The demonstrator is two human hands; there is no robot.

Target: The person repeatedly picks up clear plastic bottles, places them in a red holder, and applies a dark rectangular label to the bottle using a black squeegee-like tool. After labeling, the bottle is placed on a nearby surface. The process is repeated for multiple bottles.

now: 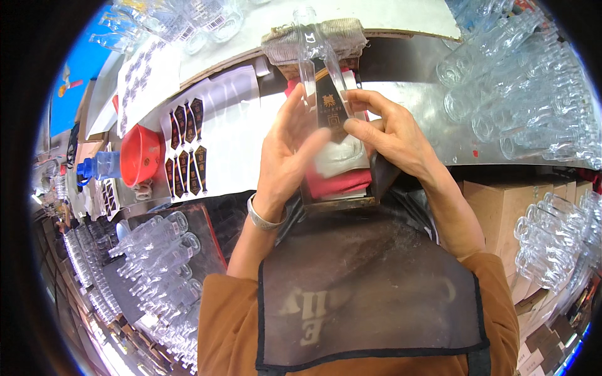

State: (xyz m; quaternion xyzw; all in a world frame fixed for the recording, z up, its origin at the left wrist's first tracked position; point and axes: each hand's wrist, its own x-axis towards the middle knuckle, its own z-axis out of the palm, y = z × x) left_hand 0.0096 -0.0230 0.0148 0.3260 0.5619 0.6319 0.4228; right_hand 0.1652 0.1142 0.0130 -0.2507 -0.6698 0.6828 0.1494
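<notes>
Brown sleeves (229, 313) and a dark apron (370, 282) lie nearest the camera, under both bare hands. The left hand (285, 150) is spread along one side of a clear glass bottle (311, 50), its thumb blurred over the body; whether it presses, I cannot tell. The right hand (395, 135) bends thumb and fingertips to the opposite side, beside a black-and-gold label (331, 106); whether it pinches the label or only steadies the glass is unclear. The bottle lies on its back, neck pointing away over a folded rag (279, 49), body above red cloth (342, 183), probably so that it neither rolls nor scratches. Just left, a backing sheet (229, 131) keeps more black labels (188, 147) within easy reach. Beyond it stands a red plastic bowl (141, 153); further out, clear bottles (527, 88) crowd the right.
</notes>
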